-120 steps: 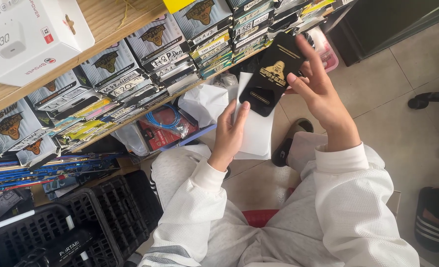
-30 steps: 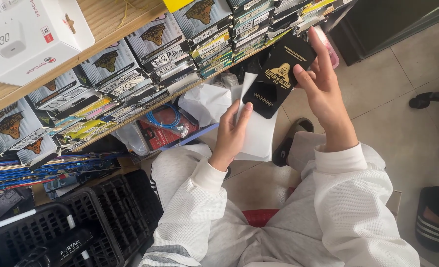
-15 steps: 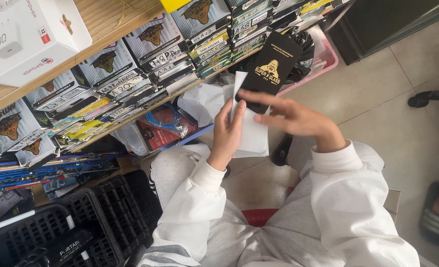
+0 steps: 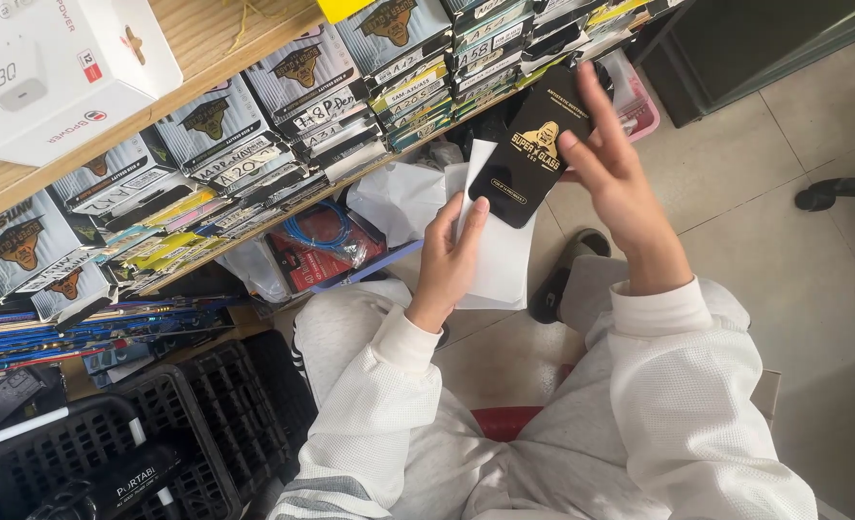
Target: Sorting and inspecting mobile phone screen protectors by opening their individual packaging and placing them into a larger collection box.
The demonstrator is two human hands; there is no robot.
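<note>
My L hand (image 4: 452, 252) grips flat white sheets (image 4: 500, 265) w/ a shiny black pack (image 4: 531, 159); R hand (image 4: 620, 178) open, fingers touching it.

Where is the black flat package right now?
In the head view, upper centre: the black flat package is held up between the left hand and right hand, over white sheets, just below the shelf edge.
</note>
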